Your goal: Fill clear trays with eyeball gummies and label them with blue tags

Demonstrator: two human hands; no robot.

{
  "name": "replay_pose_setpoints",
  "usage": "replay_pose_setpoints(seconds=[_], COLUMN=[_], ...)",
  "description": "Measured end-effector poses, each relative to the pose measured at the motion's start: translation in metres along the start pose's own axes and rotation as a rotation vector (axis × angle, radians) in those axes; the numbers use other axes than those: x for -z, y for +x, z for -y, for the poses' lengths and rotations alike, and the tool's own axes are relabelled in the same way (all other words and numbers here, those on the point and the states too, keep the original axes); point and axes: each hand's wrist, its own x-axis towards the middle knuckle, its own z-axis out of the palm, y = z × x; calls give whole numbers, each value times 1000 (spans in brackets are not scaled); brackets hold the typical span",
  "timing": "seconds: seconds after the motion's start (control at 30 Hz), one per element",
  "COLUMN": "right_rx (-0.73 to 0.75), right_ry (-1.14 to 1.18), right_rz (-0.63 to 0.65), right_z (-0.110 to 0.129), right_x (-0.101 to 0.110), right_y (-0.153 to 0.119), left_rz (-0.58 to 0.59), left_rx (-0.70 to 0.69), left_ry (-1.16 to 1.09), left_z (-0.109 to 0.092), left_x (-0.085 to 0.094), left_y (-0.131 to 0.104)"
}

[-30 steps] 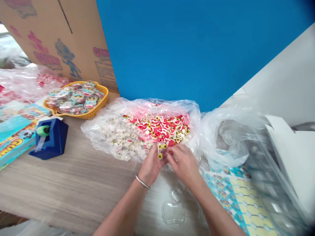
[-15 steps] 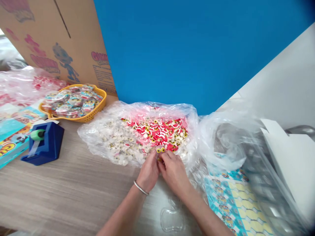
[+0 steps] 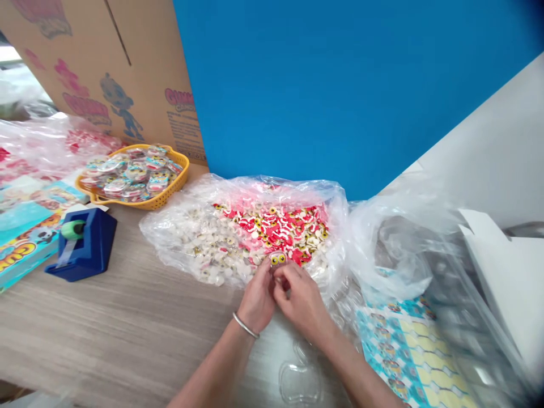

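Note:
Two yellow eye-shaped candies (image 3: pixel 277 259) sit side by side in what looks like a small clear plastic case, mostly hidden by my fingers. My left hand (image 3: pixel 258 299) is closed on this case from the left. Thumb and fingers of my right hand (image 3: pixel 301 294) are pinched together at the case's lower right; what is between them is hidden. Just beyond both hands lies an open clear plastic bag (image 3: pixel 178 233), full of loose red-and-white lip-shaped candies (image 3: pixel 272 231) and more eye candies. Below my wrists, a clear plastic shell (image 3: pixel 300 382) rests on the table.
To the left stand a blue tape dispenser (image 3: pixel 91 243) and a yellow basket (image 3: pixel 170 195) of packed candies. A cardboard box (image 3: pixel 148 68) and a blue panel (image 3: pixel 314 90) rise behind. Printed label sheets (image 3: pixel 385 340) and a clear plastic tray (image 3: pixel 463 306) lie right.
The view has shifted slightly, so the surroundings sit a little further right. My right fingers have curled in lower, and the eye candies show more openly above them.

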Motion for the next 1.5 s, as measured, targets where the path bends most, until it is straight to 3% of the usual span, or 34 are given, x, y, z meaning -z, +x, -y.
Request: replay_pose_setpoints(seconds=[0.1, 0.2, 0.3, 0.5, 0.67, 0.87, 1.03, 1.1, 1.3, 1.5], right_rx=[-90, -154, -122, -110, -114, -149, -155, -127, 30, 78], right_ry=[111, -9, -120, -267, -219, -43, 12, 6, -30, -117], right_rz=[-133, -222, -161, -110, -129, -241, -242, -199, 138, 178], right_z=[-21, -46, -57, -47, -54, -67, -57, -44, -10, -8], right_x=[14, 24, 21, -1, -3, 4, 21, 28, 27, 12], right_y=[16, 41, 63, 81, 75, 65, 52, 43, 11, -1], left_rz=[47, 5, -39, -11, -8, -7, 24, 62, 142, 138], left_rx=[29, 51, 44, 48, 45, 53, 48, 38, 3, 8], left_ry=[4, 20, 31, 43, 61, 78, 99, 98, 100, 83], left_z=[-3, -5, -7, -7, -6, -8, -10, -10, -10, -10], left_x=[1, 0, -2, -1, -2, -4, -4, -4, -5, -6], left_y=[-1, -2, -3, -3, -4, -4, -5, -6, -7, -8])
